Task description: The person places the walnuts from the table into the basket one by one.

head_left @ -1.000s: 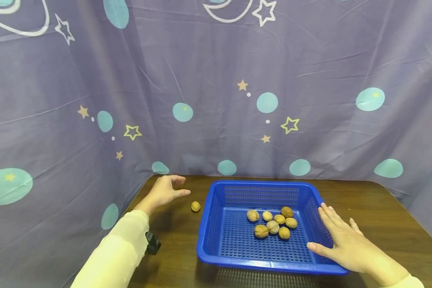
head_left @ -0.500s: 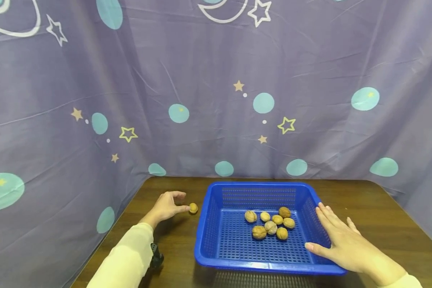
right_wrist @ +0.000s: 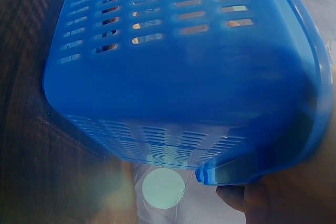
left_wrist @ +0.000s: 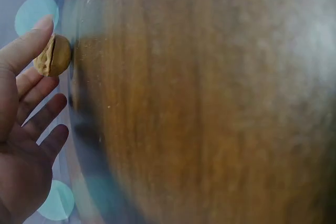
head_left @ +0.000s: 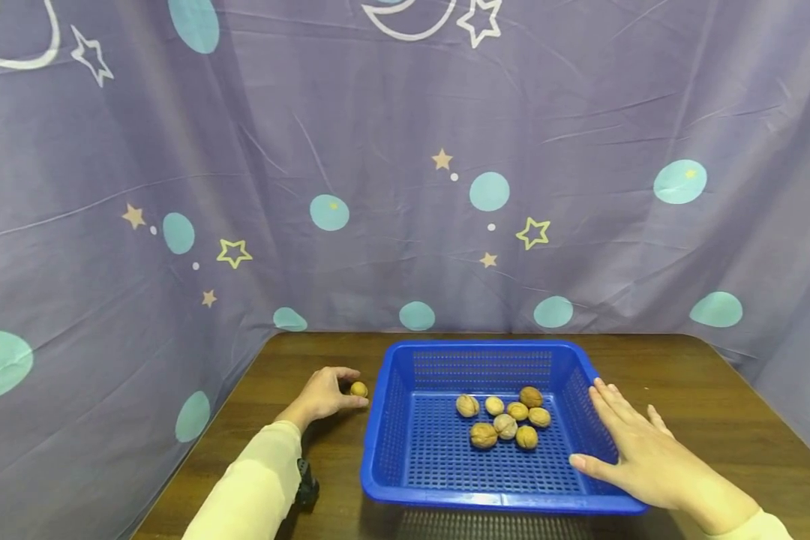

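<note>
In the head view my left hand is low over the table, left of the blue plastic basket. Its thumb and fingertips close round a single walnut. The left wrist view has this walnut between thumb and index finger, the other fingers spread loosely. My right hand rests along the basket's right rim, fingers straight and thumb extended over the inner side. Several walnuts lie loosely grouped on the basket floor. The right wrist view is filled by the basket's slotted outer wall.
The brown wooden table extends on both sides of the basket. Behind it hangs a purple curtain with stars and teal spots. A small black device sits at the left wrist.
My left hand has come down and right onto the lone walnut, its thumb and fingers closing round it. The right hand stays on the rim. The head view has shifted slightly.
</note>
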Available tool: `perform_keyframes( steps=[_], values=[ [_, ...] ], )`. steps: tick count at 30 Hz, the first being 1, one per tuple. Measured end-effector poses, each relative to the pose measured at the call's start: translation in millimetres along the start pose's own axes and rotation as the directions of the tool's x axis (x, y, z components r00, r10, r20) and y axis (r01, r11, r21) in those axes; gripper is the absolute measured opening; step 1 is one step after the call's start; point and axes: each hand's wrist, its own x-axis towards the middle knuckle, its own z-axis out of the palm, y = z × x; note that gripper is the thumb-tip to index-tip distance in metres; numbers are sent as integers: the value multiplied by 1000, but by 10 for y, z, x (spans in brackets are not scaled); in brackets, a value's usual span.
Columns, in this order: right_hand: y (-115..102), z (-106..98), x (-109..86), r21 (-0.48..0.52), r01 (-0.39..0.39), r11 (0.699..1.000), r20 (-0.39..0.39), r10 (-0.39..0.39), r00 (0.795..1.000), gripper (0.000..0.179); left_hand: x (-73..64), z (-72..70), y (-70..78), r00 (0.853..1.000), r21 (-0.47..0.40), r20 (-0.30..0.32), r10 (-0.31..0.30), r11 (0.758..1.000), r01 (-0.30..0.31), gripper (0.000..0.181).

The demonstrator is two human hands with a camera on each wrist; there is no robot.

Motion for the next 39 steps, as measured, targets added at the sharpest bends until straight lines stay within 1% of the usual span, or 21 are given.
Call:
perform_keyframes(
  steps=[4, 7, 13, 17, 21, 24, 28, 31, 36, 39],
  values=[
    [-1, 0, 5, -4, 6, 1000, -1, -6, 1000, 99, -9, 30, -22, 1000, 25, -10, 4, 1000, -4, 59],
    [1, -1, 4, -1, 8, 1000, -2, -8, 1000, 99, -17, 44, -22, 1000, 25, -21, 11, 1000, -10, 57],
    [8, 0, -6, 6, 0, 1000, 0, 0, 1000, 99, -27, 64, -19, 999, 24, -35, 4, 1000, -4, 50],
    [5, -5, -7, 6, -2, 1000, 0, 2, 1000, 99, -22, 73, -25, 999, 32, -46, 9, 999, -8, 48],
    [7, -7, -6, 8, -4, 1000, 3, 4, 1000, 99, -24, 73, -26, 999, 43, -52, 16, 999, -13, 48],
    [11, -3, -7, 9, -4, 1000, 7, 4, 1000, 99, -34, 33, 8, 998, 36, -59, 21, 999, -19, 47],
    [6, -7, -4, 7, -1, 1000, 10, 1, 1000, 100, -64, -100, 110, 995, 22, -87, 53, 998, -51, 46],
    [5, -17, 0, 2, -1, 1000, 10, 1, 1000, 100, -71, -232, 224, 987, 24, -120, 107, 994, -105, 46],
    [8, -21, 4, 2, 2, 1000, 13, -2, 1000, 99, -86, -440, 497, 968, 34, -152, 198, 980, -195, 46],
    [7, -17, 4, 3, 4, 1000, 13, -4, 1000, 99, -97, -522, 691, 962, 35, -153, 225, 974, -223, 44]
  ],
)
